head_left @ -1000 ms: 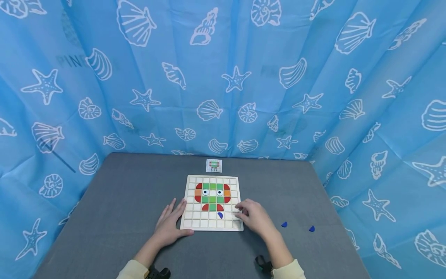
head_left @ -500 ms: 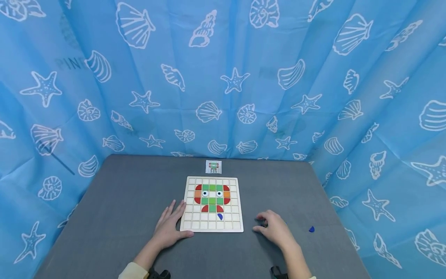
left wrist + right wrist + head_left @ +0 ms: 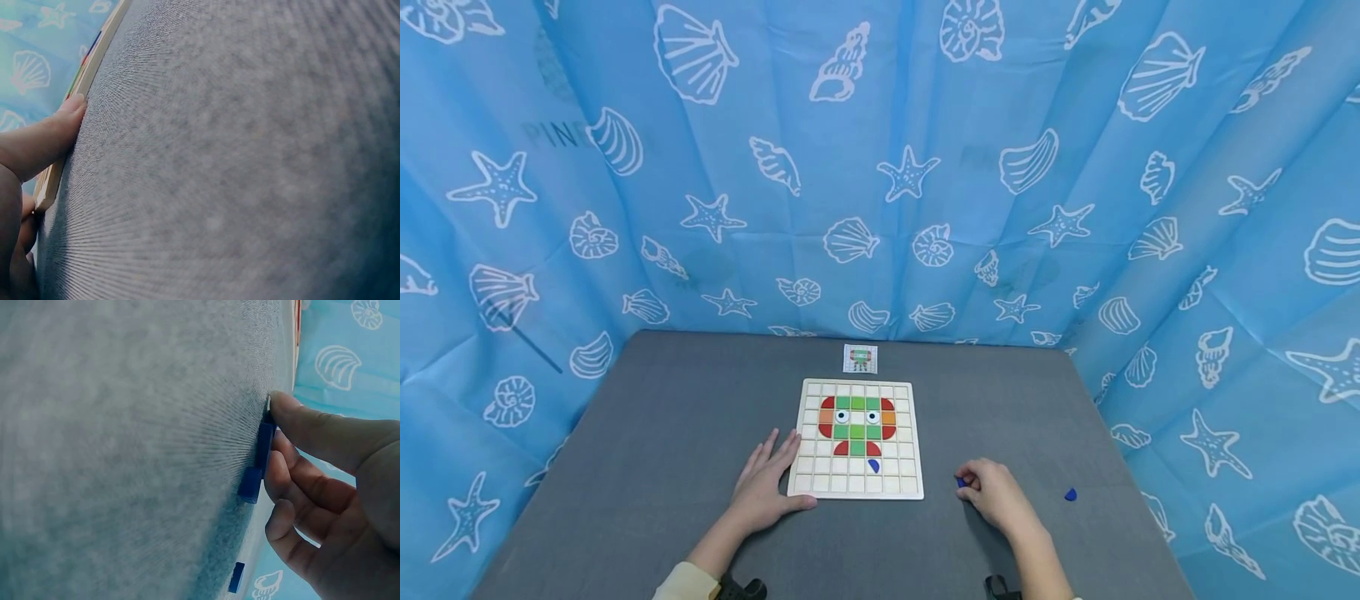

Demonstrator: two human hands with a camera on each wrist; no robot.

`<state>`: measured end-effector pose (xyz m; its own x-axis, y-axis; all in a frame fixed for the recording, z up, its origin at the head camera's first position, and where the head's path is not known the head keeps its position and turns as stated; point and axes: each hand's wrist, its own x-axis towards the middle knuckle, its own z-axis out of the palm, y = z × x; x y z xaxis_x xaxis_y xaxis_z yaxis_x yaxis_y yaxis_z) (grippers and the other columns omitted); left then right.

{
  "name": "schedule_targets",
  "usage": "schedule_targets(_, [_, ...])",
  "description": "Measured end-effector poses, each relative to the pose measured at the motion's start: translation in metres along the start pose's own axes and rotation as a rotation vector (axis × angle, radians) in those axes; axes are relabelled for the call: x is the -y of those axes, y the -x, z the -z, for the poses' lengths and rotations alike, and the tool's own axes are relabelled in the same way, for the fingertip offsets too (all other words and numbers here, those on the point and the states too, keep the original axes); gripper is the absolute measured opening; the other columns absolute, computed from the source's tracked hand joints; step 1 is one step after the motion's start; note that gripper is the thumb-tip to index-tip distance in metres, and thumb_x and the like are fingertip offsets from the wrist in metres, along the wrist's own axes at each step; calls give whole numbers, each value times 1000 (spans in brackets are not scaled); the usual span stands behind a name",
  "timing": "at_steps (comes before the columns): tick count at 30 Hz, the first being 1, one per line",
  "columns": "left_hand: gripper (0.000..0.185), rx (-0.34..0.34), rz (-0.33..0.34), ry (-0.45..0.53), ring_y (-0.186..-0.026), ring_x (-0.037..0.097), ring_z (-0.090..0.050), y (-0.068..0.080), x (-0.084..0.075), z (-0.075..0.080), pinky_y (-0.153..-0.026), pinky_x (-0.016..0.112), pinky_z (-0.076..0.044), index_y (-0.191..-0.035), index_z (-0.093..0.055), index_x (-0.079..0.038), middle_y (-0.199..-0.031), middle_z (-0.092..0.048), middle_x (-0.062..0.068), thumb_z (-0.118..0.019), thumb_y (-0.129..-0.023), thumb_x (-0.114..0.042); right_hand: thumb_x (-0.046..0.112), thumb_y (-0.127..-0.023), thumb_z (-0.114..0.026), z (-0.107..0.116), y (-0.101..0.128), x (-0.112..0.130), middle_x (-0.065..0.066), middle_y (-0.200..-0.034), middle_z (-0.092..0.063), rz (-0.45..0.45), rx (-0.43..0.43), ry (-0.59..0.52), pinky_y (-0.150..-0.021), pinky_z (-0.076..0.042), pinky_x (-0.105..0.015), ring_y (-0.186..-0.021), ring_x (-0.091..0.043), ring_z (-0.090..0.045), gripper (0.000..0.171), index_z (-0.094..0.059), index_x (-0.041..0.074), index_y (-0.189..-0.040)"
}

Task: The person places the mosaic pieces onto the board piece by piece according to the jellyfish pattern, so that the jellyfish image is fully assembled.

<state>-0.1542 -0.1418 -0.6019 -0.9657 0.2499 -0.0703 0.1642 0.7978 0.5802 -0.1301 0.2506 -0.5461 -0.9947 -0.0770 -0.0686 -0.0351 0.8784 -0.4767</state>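
Observation:
A wooden grid board [image 3: 856, 483] lies on the grey table, with a red, green and orange tile figure and one blue piece [image 3: 873, 465] set into it. My left hand [image 3: 765, 485] rests flat on the table, its thumb [image 3: 57, 132] against the board's near left edge [image 3: 80, 80]. To the right of the board, my right hand [image 3: 972, 484] pinches a small blue piece [image 3: 961, 482] between thumb and fingers. In the right wrist view this blue piece [image 3: 259, 459] lies against the table under my fingertips [image 3: 294, 415].
Another loose blue piece [image 3: 1070, 494] lies further right on the table, also the small blue piece [image 3: 236, 577] in the right wrist view. A small picture card [image 3: 860, 358] sits behind the board. Blue shell-print curtains [image 3: 880, 167] close off the table's back and sides.
My right hand left the board's lower right corner, moved right over the table and took hold of the nearer loose blue piece. The left hand and the board have stayed put.

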Motion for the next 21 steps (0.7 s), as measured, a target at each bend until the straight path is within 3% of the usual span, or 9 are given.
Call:
schedule_targets(11, [116,-21,-20,3,-157,33,-8,1,-1,1,-124,58,-12,-160,-29,-15,-166,-28,4,-75,-71,-73,10,-82,-83,-2,-6,-2,3,-81,-58,8,-11,15,-63,-46,-30,-72,-9,-52,14,-74,11,-93])
schedule_targets(21, [116,-16,-13,8,-157,34,-9,2,-3,2,-124,57,-12,-160,-30,-14,-166,-30,5,-76,-70,-71,10,-83,-82,-3,-10,6,4,-85,-65,136,-90,-32,-65,-50,-26,-71,-2,-56,17,-77,11,-99])
